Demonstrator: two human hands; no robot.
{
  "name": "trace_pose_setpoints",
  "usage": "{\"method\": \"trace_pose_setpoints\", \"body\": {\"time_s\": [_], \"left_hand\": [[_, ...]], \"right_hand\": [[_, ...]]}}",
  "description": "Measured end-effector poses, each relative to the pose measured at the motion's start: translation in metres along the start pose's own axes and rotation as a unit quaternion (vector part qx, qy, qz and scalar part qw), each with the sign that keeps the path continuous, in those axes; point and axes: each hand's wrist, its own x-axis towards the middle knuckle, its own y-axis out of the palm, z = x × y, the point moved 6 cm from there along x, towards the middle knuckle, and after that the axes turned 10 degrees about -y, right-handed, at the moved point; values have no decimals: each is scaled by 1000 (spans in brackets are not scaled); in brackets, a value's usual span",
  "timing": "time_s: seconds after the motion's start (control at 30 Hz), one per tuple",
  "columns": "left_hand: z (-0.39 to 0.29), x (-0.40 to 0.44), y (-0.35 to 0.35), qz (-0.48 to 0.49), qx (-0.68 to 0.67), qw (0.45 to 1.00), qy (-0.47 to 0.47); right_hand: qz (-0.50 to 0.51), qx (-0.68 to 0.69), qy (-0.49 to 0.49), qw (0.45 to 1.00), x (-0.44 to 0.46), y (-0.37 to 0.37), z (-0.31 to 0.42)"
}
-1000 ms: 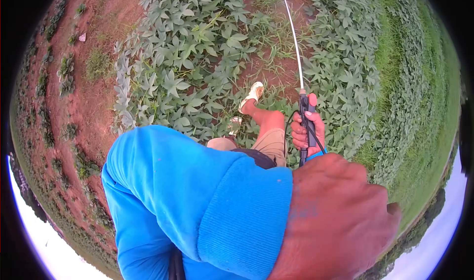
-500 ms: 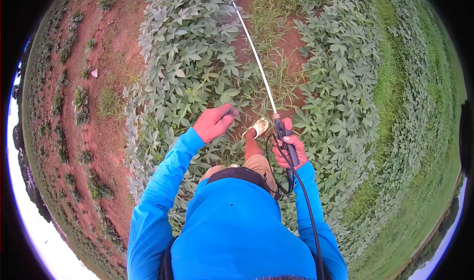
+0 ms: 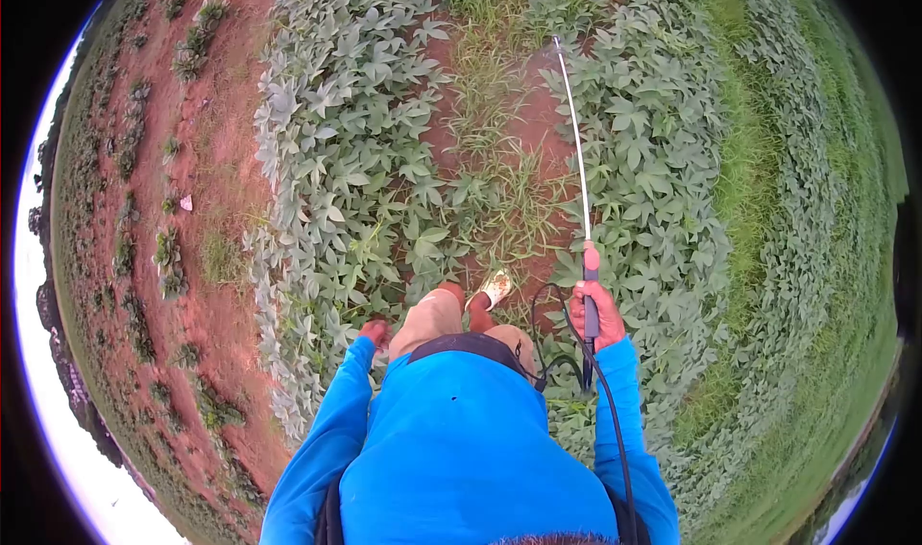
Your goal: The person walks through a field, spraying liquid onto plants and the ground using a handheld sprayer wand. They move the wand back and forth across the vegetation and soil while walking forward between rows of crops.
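Observation:
My right hand point(image 3: 597, 316) is wrapped round the dark handle of a spray wand point(image 3: 576, 146). The wand's thin white tube points forward over the right-hand plants, and a faint mist shows at its tip. From the handle a black hose point(image 3: 615, 415) runs back along my right arm. My left hand point(image 3: 376, 332) hangs low beside my left thigh, above the leaves. It looks small here, its fingers curled in, and nothing shows in it.
Leafy green crop rows point(image 3: 351, 142) stand on the left and right point(image 3: 663, 151). Between them runs a strip of grass and red soil point(image 3: 495, 142). One shoe point(image 3: 497, 288) is planted on that strip. Bare red ground with small plants lies farther left.
The wand's tip has swung from the left plants across to the right ones. My right hand shifted right and back. My left hand dropped from in front of me to beside my thigh.

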Motion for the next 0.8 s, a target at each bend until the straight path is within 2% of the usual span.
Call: {"method": "trace_pose_setpoints", "body": {"time_s": [0.03, 0.07, 0.13, 0.23, 0.37, 0.5, 0.57, 0.6, 0.67, 0.73, 0.8], "left_hand": [[-22, -1, 5, 6, 15, 999, 44], [-40, 0, 8, 7, 16, 999, 48], [-90, -4, 21, 56, 11, 989, 133], [-156, -10, 35, 53, 9, 979, 196], [-221, -28, 46, 44, 43, 972, 227], [-250, -15, 48, 24, 45, 986, 160], [-251, 6, 43, 34, 31, 994, 100], [-258, 15, 41, 39, 27, 994, 102], [-262, 31, 35, 27, 57, 998, 28], [-288, 27, 38, 33, 51, 998, 24], [-315, 28, 33, 65, 2, 996, 55]], "right_hand": [[-12, 4, -9, 1000, 5, 5, 4], [-23, 7, -17, 1000, 11, 9, 8], [-10, 0, -23, 1000, 25, 16, 17], [106, 66, 36, 992, 45, 40, 23], [169, 107, 109, 974, 76, 60, 33], [218, 133, 137, 957, 107, 84, 63], [212, 128, 130, 960, 124, 93, 84], [210, 121, 122, 962, 133, 99, 97], [189, 105, 115, 970, 149, 107, 124], [132, 77, 82, 985, 168, 111, 159], [118, 75, 82, 987, 182, 118, 186]]}}
